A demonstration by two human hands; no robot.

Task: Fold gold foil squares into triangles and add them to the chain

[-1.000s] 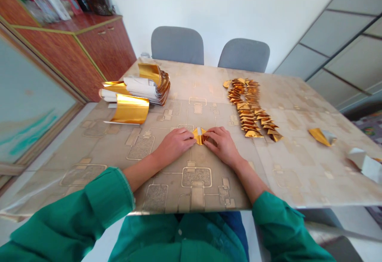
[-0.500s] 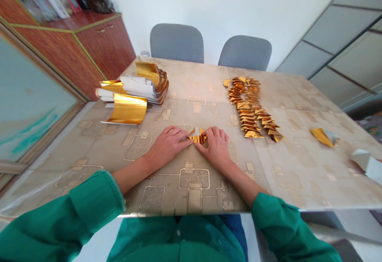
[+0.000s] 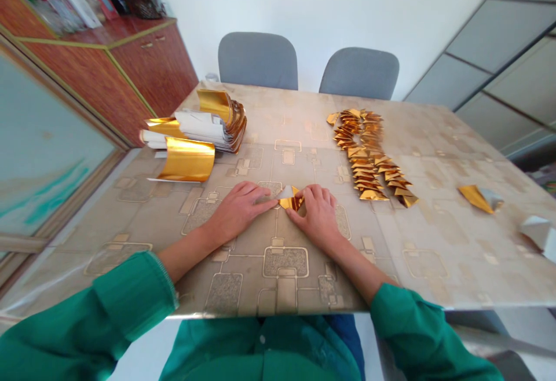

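My left grip [image 3: 237,212] and right grip [image 3: 316,216] pinch a small gold foil piece [image 3: 292,202] against the counter [image 3: 425,271] to hold its fold flat.

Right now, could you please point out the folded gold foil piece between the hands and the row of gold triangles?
Folded gold foil piece [image 3: 292,202], head view, on its gold part.
Row of gold triangles [image 3: 362,161], head view, on its middle.

Head-worn view, angled down onto the hands [image 3: 237,213]

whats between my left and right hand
In the head view, a small folded gold foil piece lies between the left hand and the right hand, with fingers of both hands against it.
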